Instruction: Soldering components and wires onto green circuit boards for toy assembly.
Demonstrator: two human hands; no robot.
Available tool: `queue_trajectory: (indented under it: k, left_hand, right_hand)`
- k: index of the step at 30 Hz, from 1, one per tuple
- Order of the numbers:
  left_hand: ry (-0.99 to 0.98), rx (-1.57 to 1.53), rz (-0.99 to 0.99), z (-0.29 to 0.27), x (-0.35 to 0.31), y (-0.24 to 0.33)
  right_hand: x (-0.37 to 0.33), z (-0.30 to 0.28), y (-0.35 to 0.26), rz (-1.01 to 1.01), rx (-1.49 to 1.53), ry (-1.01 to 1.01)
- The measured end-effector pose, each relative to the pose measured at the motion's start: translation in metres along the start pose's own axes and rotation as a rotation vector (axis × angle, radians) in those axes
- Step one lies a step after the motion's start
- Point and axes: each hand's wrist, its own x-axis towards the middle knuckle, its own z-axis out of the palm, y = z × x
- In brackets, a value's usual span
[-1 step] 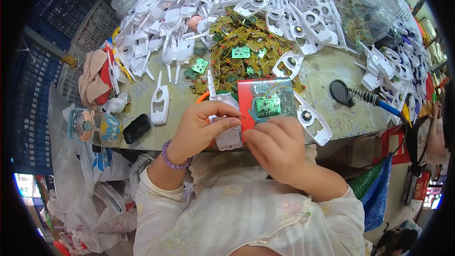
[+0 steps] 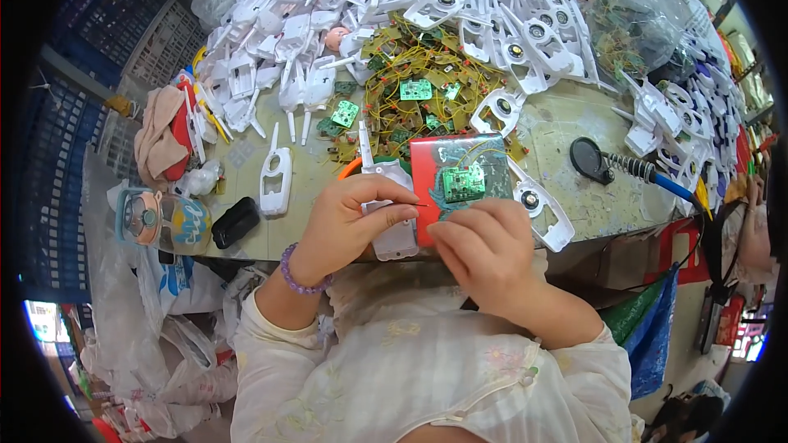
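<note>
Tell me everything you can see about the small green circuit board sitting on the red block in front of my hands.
The green circuit board is a small rectangular piece with pale markings and tiny parts on its face, too small to tell apart. It lies flat, face up, on the red block, whose top is worn and smeared greenish grey. Thin yellow wires loop out from its far edge. The left hand pinches something thin pointing toward it; the right hand sits just below. Neither clearly touches it.
</note>
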Motion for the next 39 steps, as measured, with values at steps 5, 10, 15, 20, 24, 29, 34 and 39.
queue_trajectory:
  k: [5, 10, 15, 20, 24, 29, 34, 39]
  left_hand:
    - [0.074, 0.225, 0.180, 0.013, -0.002, -0.002]
    - [0.169, 0.374, 0.275, 0.028, -0.001, 0.000]
    - [0.215, 0.358, 0.228, 0.038, 0.000, -0.005]
    - [0.238, 0.531, 0.398, 0.040, 0.011, -0.005]
    - [0.153, 0.486, 0.317, 0.044, 0.009, -0.001]
    - [0.179, 0.583, 0.405, 0.046, 0.006, 0.002]
    - [0.166, 0.614, 0.408, 0.047, 0.001, 0.002]
    - [0.114, 0.651, 0.459, 0.039, 0.000, 0.002]
  right_hand:
    - [-0.011, -0.004, 0.010, 0.103, -0.011, -0.006]
    - [-0.010, -0.008, 0.016, 0.204, 0.018, 0.017]
    - [-0.016, -0.012, 0.019, 0.191, 0.092, -0.037]
    - [-0.019, -0.024, 0.018, 0.199, 0.124, 0.029]
    - [-0.035, -0.040, 0.039, 0.328, 0.105, 0.156]
    - [-0.035, -0.039, 0.035, 0.306, 0.128, 0.046]
    - [-0.017, -0.025, 0.035, 0.243, 0.027, -0.087]
    - [-0.003, -0.013, 0.045, 0.216, 0.067, -0.181]
